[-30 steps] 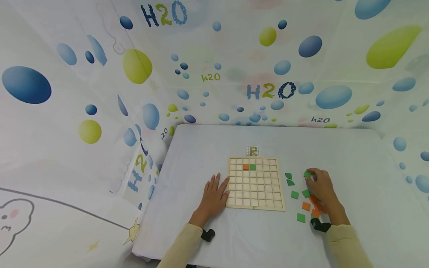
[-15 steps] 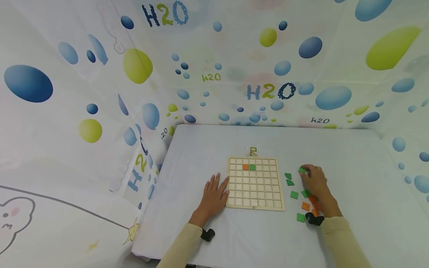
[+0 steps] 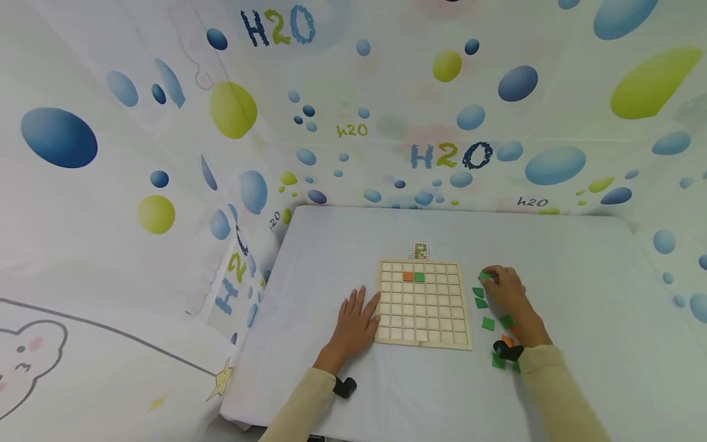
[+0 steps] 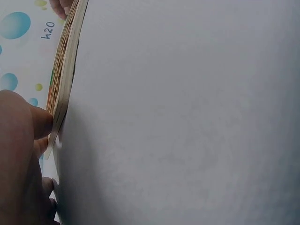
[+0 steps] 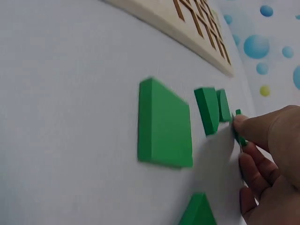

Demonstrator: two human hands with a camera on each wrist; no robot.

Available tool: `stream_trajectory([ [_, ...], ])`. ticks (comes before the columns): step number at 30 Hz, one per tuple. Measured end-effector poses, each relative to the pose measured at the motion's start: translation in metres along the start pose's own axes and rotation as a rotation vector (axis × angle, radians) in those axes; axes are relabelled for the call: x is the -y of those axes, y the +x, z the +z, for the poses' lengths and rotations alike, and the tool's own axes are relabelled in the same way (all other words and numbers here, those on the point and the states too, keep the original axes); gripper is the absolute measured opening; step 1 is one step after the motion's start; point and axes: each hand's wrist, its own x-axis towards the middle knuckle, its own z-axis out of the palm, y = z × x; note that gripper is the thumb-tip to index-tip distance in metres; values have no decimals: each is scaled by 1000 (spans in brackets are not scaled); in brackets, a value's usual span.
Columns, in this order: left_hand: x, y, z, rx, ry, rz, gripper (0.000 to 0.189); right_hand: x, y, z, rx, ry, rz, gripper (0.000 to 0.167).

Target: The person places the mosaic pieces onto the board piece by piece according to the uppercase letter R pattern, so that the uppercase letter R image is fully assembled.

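Observation:
My left hand (image 3: 354, 325) lies flat with fingers spread, fingertips at the left edge of a wooden grid board (image 3: 424, 345). In the left wrist view, the thumb (image 4: 41, 123) meets the board's side. One orange square tile (image 3: 408, 277) and one green square tile (image 3: 420, 277) sit side by side in the board's upper cells. Right of the board, my right hand (image 3: 509, 291) pinches another green tile (image 3: 484, 275) between thumb and fingers, close over the table. Just below it lie two green curved-edge tiles (image 3: 478, 293), which the right wrist view shows beside the fingertips.
A small pattern card (image 3: 420, 250) lies behind the board. Loose green tiles (image 3: 488, 323) and orange tiles (image 3: 507, 339) are scattered below my right hand, partly hidden by its forearm. The white-covered table (image 3: 331, 245) meets a patterned backdrop (image 3: 386, 147) behind and at the left.
My right hand has moved left and slightly away from me with the green tile, toward the curved tiles. The left hand stays at the board's edge. The head view has shifted slightly.

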Motion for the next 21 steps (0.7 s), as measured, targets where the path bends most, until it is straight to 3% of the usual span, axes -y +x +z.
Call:
stream_trajectory([
  [6, -2, 2, -2, 10, 16, -13, 57, 24, 7, 9, -20, 4, -34, 37],
  [11, -5, 4, -5, 9, 23, -23, 56, 50, 12, 24, 16, -5, -48, 38],
  [21, -14, 5, -9, 49, 44, -49, 56, 75, 8, 58, 28, -48, -235, 29],
])
